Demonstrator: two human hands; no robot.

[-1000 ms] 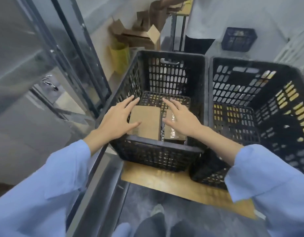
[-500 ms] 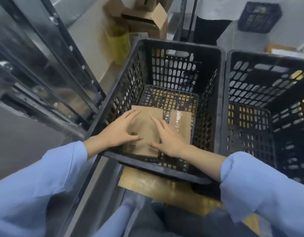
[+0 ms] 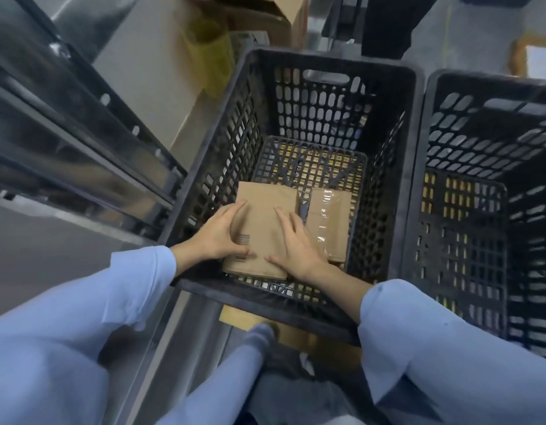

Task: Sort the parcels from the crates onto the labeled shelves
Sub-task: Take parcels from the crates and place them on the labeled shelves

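We are grasping the parcel (image 3: 262,219) at its left edge with the left hand (image 3: 218,237), the right hand (image 3: 296,245) pressing flat on top. It is lying in the crate (image 3: 296,311), just beside a taped parcel (image 3: 331,216).

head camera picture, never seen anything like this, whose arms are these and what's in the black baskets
There is no machine here. A person wears a camera on the head, so you look down along their own blue sleeves. Both hands reach into a black crate. The left hand grips the left edge of a flat brown parcel, thumb on top; the right hand lies flat on it, fingers spread. A second, taped parcel lies beside it on the crate floor. The crate to the right shows no parcels. The metal frame on the left looks like shelving.
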